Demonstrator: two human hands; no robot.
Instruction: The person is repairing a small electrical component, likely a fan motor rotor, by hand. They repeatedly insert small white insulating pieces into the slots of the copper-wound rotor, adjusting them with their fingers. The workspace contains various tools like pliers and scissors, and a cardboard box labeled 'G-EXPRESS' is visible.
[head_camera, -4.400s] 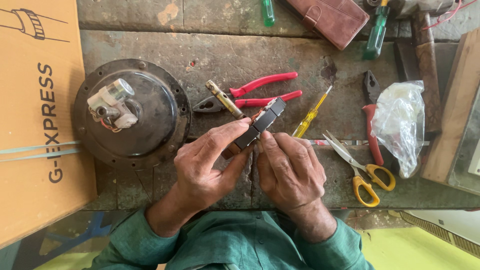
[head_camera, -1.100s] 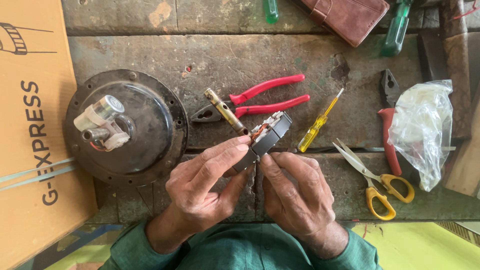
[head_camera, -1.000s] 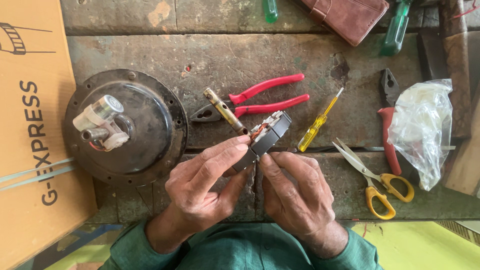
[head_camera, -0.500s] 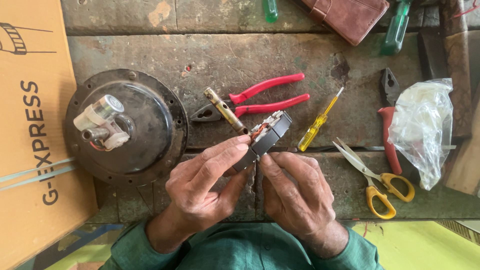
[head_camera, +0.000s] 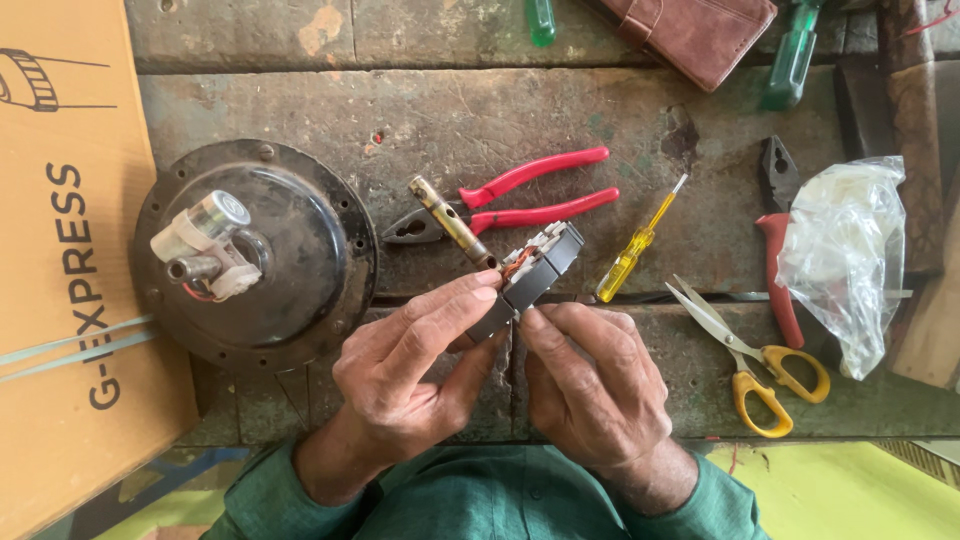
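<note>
Sleeves: green, bottom centre of frame, both forearms come up from there.
Left hand (head_camera: 410, 375): lower centre-left, fingers curled, thumb + forefinger pinched on the lower end of the small dark electrical part (head_camera: 530, 280); rest of the fingers folded under it.
Right hand (head_camera: 595, 380): lower centre-right, just beside the left, fingers bent in, fingertips pinched at the part's lower edge; can't tell if it grips a wire or the body itself.
Electrical part: centre of frame, held off the bench, tilted up to the right; dark grey block, metal tabs + a bit of copper-coloured winding at its top end.
Workbench (head_camera: 500, 110): worn, stained slab w/ a seam running across mid-frame.
Fan motor housing (head_camera: 255, 255): round, black, left of centre, lying flat on bench; white capacitor and shaft stub on its hub, red wire showing.
Cardboard box (head_camera: 70, 260): tan, left edge, touching the motor's left side.
Pliers (head_camera: 510, 200): red handles, above the hands, jaws point left; brass-coloured fitting lies across them.
Tester screwdriver (head_camera: 640, 245): yellow handle, right of the part.
Scissors (head_camera: 750, 355): yellow handles, right side.
Plastic bag (head_camera: 850, 260): clear, crumpled, far right.
Cutter w/ red handle (head_camera: 778, 250): partly under the bag.
Brown wallet (head_camera: 700, 35): top right.
Green-handled screwdrivers (head_camera: 790, 60): top edge, cut off by frame.
</note>
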